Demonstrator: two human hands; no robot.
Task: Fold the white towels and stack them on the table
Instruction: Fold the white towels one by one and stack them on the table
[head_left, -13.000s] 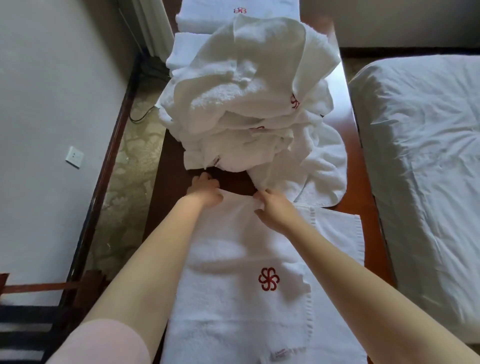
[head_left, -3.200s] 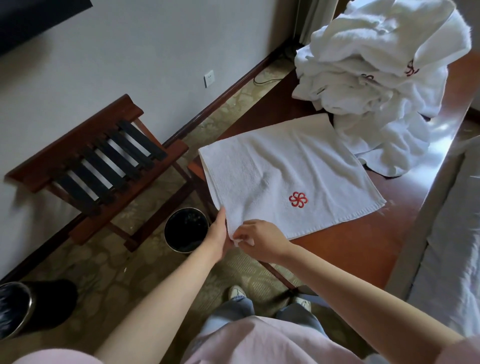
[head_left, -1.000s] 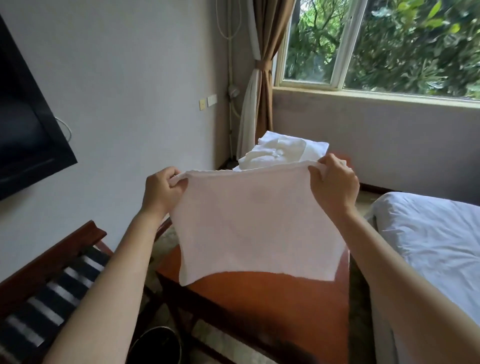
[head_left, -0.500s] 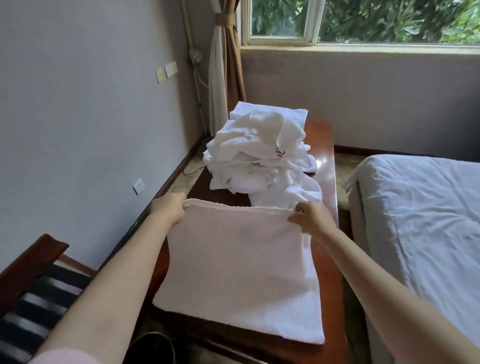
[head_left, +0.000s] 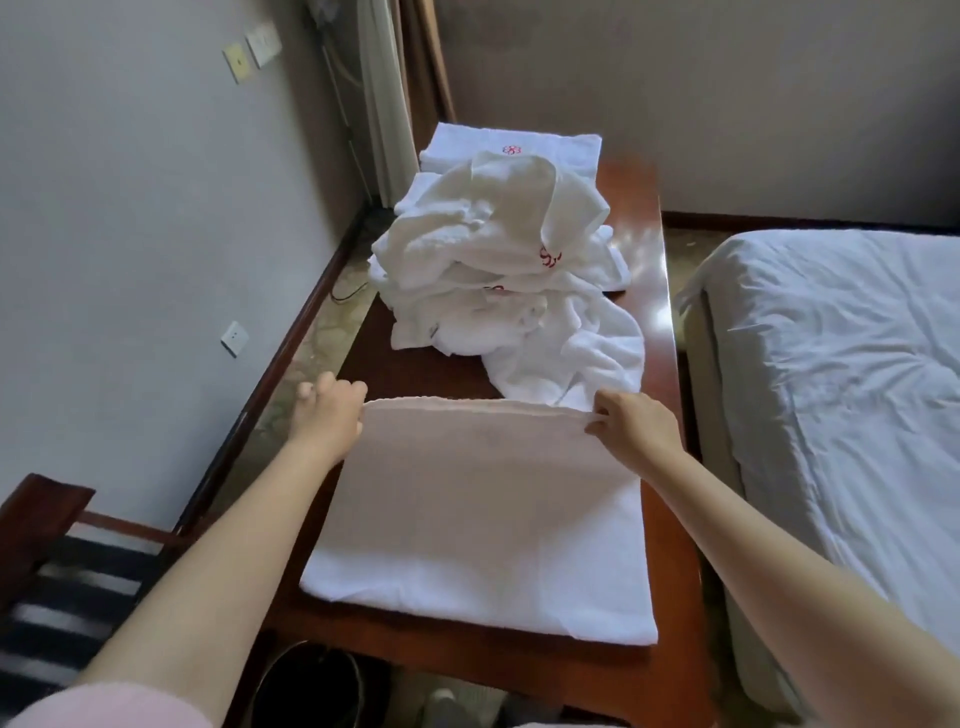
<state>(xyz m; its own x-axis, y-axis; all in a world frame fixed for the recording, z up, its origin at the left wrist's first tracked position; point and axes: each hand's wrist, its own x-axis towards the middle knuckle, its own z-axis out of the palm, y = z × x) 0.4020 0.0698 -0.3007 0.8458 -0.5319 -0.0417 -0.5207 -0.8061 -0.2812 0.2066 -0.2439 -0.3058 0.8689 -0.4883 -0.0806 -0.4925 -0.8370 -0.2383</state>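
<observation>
ok so the towel (head_left: 478, 519) lies flat on the near end of the table (head_left: 415, 376), roughly square, no obvious long axis. The left hand (head_left: 327, 415) grips its far-left corner and the right hand (head_left: 631, 434) pinches the far-right one. I'd guess the fold comes toward the near edge, away from the messy pile (head_left: 498, 280) just beyond.

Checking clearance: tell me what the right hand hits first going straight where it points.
Probably the trailing end of the unfolded towel pile, just beyond the right hand pinching the flat towel's far edge; depth is unclear.
</observation>
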